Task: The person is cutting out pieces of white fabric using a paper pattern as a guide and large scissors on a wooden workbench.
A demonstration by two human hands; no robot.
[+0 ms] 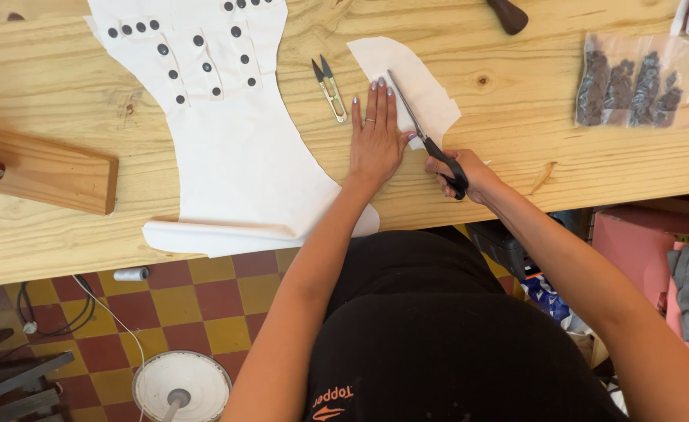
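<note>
1. Head view: left hand (376,141) flat, fingers spread, pressing the white piece (411,82) to the table (516,156).
2. Right hand (469,176) closed through the scissors (426,133) handles; blades lie across the piece.
3. Step, judged: mid-cut; the piece needs steadying.
4. Nearby: snips (329,87), buttoned panel (219,117).

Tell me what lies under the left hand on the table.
The left hand presses flat on the wooden table, touching the white cut piece beside the scissors. Whatever sits beneath the palm is covered.
</note>
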